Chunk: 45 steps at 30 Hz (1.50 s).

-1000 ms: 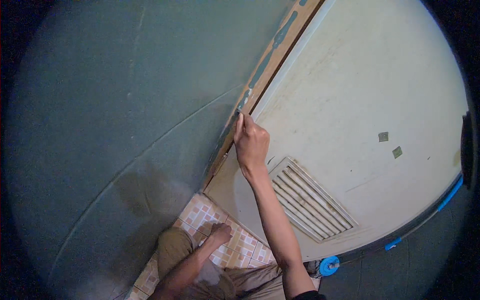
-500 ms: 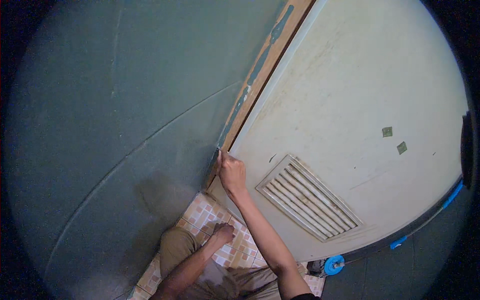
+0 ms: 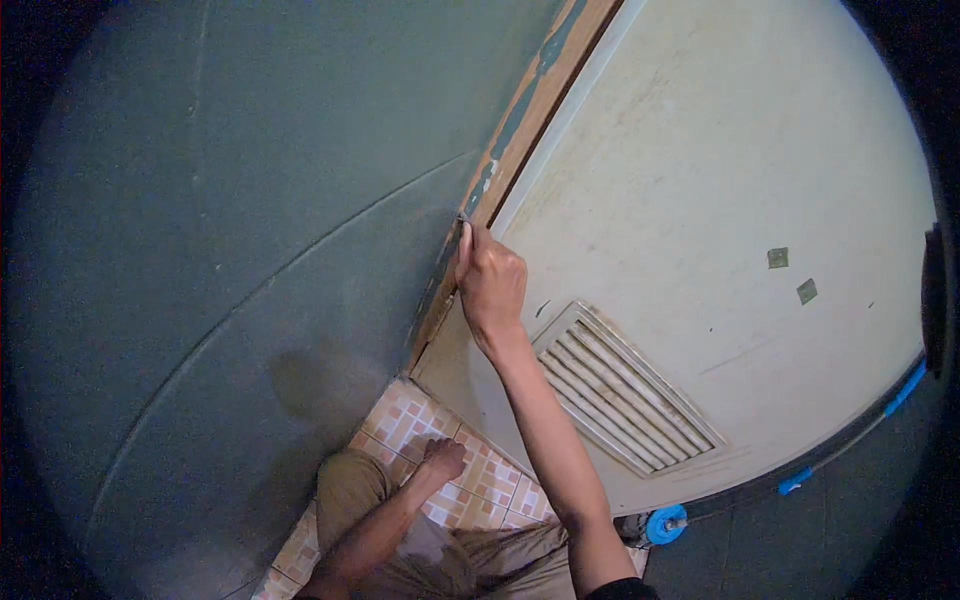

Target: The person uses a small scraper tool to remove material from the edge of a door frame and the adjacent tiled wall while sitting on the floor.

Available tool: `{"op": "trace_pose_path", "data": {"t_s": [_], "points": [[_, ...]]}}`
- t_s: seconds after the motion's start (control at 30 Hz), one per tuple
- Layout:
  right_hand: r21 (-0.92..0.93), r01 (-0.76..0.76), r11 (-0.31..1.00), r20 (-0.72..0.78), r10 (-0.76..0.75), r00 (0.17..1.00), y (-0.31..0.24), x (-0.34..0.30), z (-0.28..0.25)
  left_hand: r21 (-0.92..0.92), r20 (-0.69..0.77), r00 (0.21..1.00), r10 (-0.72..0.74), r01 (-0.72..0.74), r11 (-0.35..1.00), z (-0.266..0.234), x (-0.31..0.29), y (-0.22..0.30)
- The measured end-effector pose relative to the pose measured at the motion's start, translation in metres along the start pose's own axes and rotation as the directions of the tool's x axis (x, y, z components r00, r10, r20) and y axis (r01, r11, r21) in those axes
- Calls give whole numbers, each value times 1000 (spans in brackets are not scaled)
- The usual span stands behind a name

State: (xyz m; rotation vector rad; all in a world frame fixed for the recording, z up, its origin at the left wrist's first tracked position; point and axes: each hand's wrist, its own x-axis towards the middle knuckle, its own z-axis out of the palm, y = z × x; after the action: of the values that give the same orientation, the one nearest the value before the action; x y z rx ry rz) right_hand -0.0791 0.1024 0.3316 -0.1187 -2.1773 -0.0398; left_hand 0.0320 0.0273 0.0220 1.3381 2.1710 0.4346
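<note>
Fingers: the right hand's (image 3: 492, 285) thumb and fingers are pinched on a small tool (image 3: 462, 217), beside the lower half of the frame (image 3: 536, 112).
Tool: at the frame's left edge, only its short dark tip showing above the fingertips; the tip points up and a little left, toward the wall (image 3: 300, 170). Its long axis cannot be told (the fingers cover the rest), nor whether the tip touches the wood.
Frame: its long axis slants from a foot at lower left to the top edge of the view at upper right; bare brown wood, with ragged grey-green paint (image 3: 511, 122) along its left side above the tool.
Left hand: (image 3: 443, 460) below the frame's foot, above the tiled floor (image 3: 408, 404); its fingers look curled in, but I cannot tell whether they grip anything (the palm is hidden).
Wall: left of the frame, dull grey-green, a curved ridge (image 3: 290, 262) rising to the frame just above the right hand.
Door: (image 3: 680, 200) right of the frame, off-white and scuffed.
Vent: (image 3: 628, 395) low on the door, right of the frame's foot, its slats tilted down to the right.
Disc: (image 3: 663, 524) blue, well right of and below the frame's foot.
</note>
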Motion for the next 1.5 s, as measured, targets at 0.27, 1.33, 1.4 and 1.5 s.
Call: {"op": "trace_pose_path", "data": {"t_s": [0.27,1.33,1.4,1.5], "points": [[-3,-77,997,80,77,994,-8,-37,23,0,-12,1000,-1,1,1000,19,12,-15],[6,-98,995,68,97,993,2,-60,36,14,0,1000,20,-20,1000,4,2,-5],[3,-111,994,96,110,989,0,-70,44,31,-31,999,-5,6,1000,2,-2,-2],[22,-123,992,130,119,984,3,-74,48,61,-25,997,67,-65,996,6,0,-7]]}}
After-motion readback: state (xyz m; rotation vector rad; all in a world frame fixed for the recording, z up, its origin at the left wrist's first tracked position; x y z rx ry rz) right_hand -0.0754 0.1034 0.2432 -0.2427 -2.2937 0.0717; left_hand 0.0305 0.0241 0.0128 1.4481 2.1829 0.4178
